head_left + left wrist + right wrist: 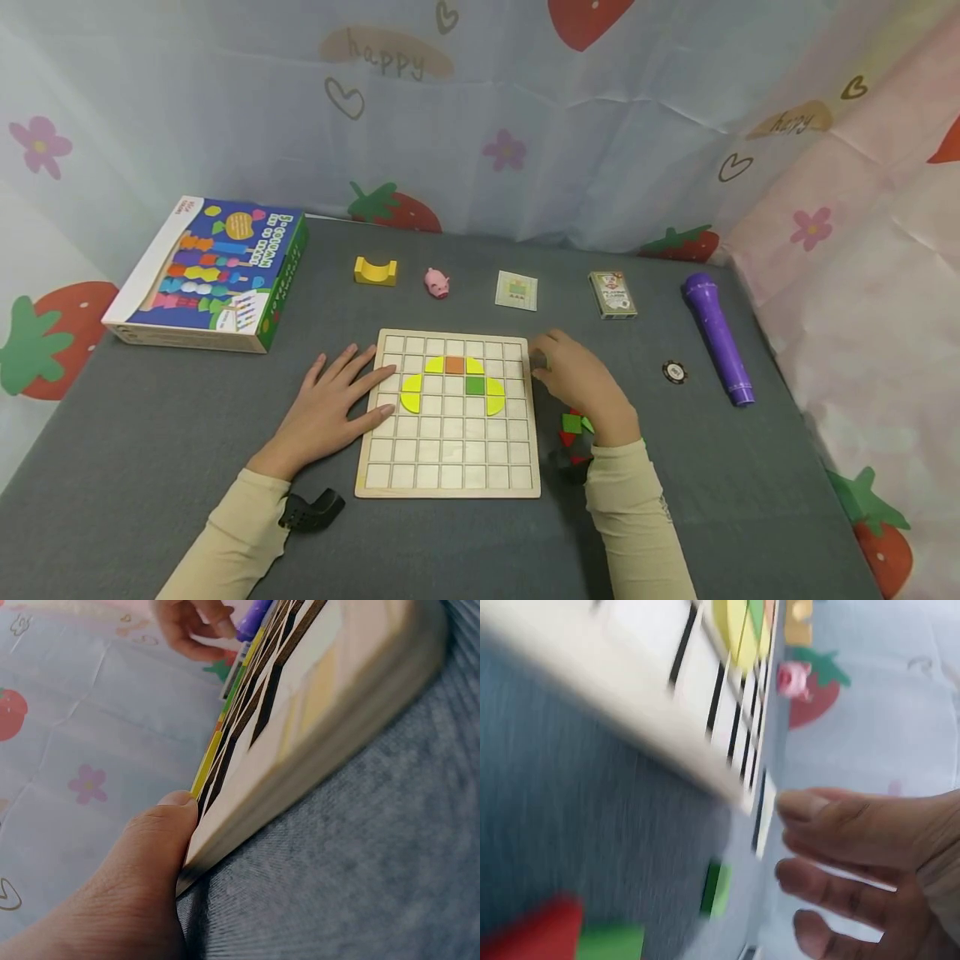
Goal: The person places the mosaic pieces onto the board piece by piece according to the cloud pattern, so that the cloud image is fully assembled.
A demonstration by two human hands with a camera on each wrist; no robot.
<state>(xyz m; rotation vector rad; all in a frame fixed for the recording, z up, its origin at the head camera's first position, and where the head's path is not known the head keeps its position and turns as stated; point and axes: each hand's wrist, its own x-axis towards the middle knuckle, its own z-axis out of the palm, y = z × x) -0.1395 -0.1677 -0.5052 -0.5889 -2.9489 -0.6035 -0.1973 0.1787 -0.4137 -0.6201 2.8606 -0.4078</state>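
Left hand (330, 410) is spread over the board (452, 452)'s left edge; right hand (581, 379) is loosely bent by its right, seemingly empty. Mid tile-laying, I reckon; next needs pinching the loose green tile (572, 423) right of the board.

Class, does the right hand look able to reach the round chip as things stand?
Probably yes: nothing shows between the right hand and the round chip, and the hand appears empty.

On the grey counter (135, 467), the gridded board (452, 428) is surrounded: boxed game (217, 271) at ten o'clock, yellow block (375, 276) at eleven, pink pig (437, 283) at twelve, card (517, 291) at one, deck (612, 296) at two, purple tube (718, 340), chip (674, 372), red and green pieces (572, 424) towards three.
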